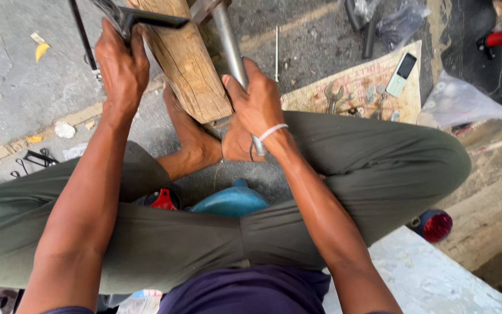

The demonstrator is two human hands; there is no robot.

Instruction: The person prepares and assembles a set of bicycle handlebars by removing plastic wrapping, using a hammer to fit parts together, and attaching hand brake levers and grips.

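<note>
I sit on the ground with a weathered wooden block (187,64) standing between my bare feet (196,145). My left hand (122,67) is closed around a dark metal bar (146,17) at the top left of the block. My right hand (257,102) grips a shiny steel tube (228,40) that slants down along the block's right side. A white band circles my right wrist. The upper ends of the bar and the tube run out of the picture.
A cardboard sheet (358,81) at the right carries wrenches, small metal parts and a white phone (402,72). Clear plastic bags (457,102) lie further right. A blue sandal (230,200) and red objects sit under my legs. A thin rod (276,52) lies on the concrete.
</note>
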